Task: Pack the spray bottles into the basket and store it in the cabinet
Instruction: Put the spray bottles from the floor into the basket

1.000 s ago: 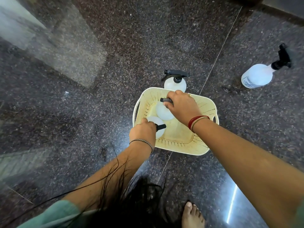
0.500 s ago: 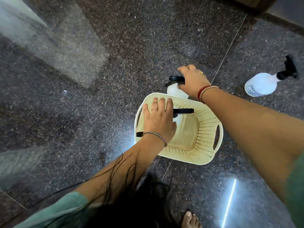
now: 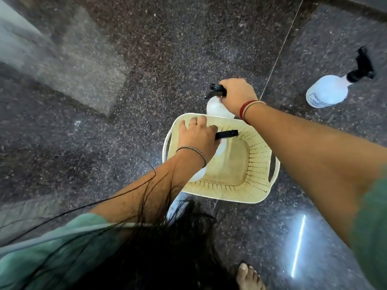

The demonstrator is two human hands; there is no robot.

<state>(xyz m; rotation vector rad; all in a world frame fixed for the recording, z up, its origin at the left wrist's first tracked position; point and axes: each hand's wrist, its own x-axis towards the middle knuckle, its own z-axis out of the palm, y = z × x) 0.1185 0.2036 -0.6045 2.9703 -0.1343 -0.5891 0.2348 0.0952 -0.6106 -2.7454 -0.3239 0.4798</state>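
— Four bottles in the head view: two in the basket (image 3: 257,164) under the left hand (image 3: 199,137), which lies spread on them; its grip I cannot tell.

— The third?

— Right hand (image 3: 235,97) closed round its neck (image 3: 217,92), just behind the basket.

— Handling?

— Translucent, probably light, smooth plastic; the neck suits. Fourth bottle (image 3: 326,92) lies well apart; its label is unreadable.

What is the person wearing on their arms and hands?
The left hand has a thin silver bangle at the wrist and a slim ring on one finger. The right hand has a red bangle and a thinner gold-coloured one beside it at the wrist. Both forearms are bare, and green sleeves begin higher up the arms.
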